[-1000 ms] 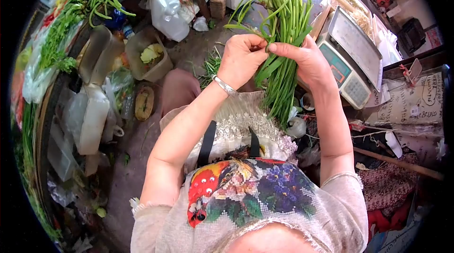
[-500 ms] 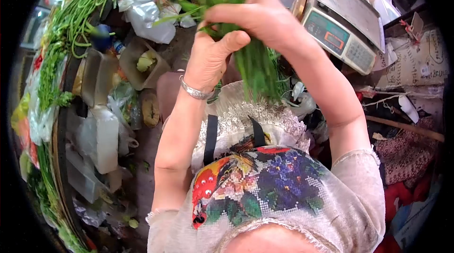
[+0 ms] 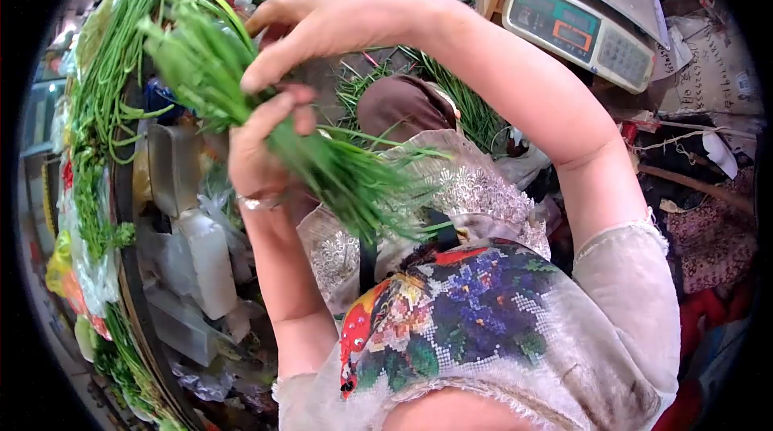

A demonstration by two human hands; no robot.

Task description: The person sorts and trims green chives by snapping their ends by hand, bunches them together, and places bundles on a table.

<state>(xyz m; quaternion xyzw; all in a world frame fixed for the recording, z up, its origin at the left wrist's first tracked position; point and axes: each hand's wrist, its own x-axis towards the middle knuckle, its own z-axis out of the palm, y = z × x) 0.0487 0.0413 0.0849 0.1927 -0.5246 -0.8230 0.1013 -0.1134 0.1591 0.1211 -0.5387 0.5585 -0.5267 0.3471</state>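
A bunch of long, thin, chive-like greens (image 3: 330,165) lies slantwise across the front of my body, blurred by motion. Its thicker end points up and left, and its loose thin ends hang toward my apron. My left hand (image 3: 262,141), with a silver bracelet at the wrist, is closed around the middle of the bunch. My right hand (image 3: 310,28) arches over from above with fingers curled and its thumb against the bunch. Some of its fingertips are hidden among the stems. A pale green strand (image 3: 229,4) curves up beside those fingers.
At upper right stands a weighing scale (image 3: 580,28) with a metal pan. Long green stems (image 3: 137,36) line the rack at left, above plastic containers (image 3: 173,165). More thin greens (image 3: 463,93) lie beyond my knee. A wooden stick (image 3: 700,185) is at right.
The bunch has swung down and left from upright to slanting, its thin ends now toward my body. Both hands moved left with it. My right hand's grip has loosened and shifted toward its upper end.
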